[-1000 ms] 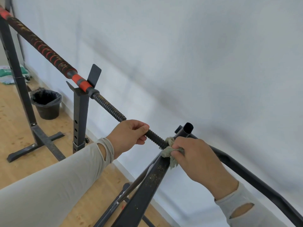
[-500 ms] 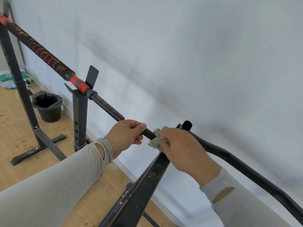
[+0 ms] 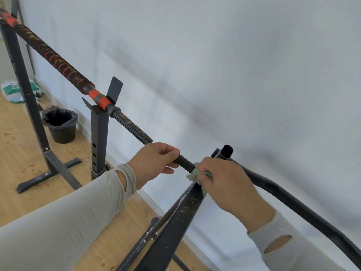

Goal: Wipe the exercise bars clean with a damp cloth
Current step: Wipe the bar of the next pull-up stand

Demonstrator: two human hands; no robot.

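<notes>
A long exercise bar (image 3: 129, 124) with a black-and-red grip and a threaded black end rests on two black stands. My left hand (image 3: 152, 163) is wrapped around the threaded end. A small grey-green cloth (image 3: 195, 176) is bunched in my right hand (image 3: 224, 182), pressed on the very tip of the bar. Below the cloth, a dusty black frame tube (image 3: 181, 220) slopes down. A curved black bar (image 3: 293, 202) runs off to the lower right behind my right wrist.
The near stand (image 3: 99, 137) holds the bar in its forked top; the far stand (image 3: 33, 118) has a floor foot. A black bucket with a bag liner (image 3: 60, 125) sits by the white wall. A green-and-white bag (image 3: 13, 90) lies on the wooden floor.
My right hand slid the cloth up along the bar's tip toward my left hand, then back a little toward the end. My left hand kept its grip.
</notes>
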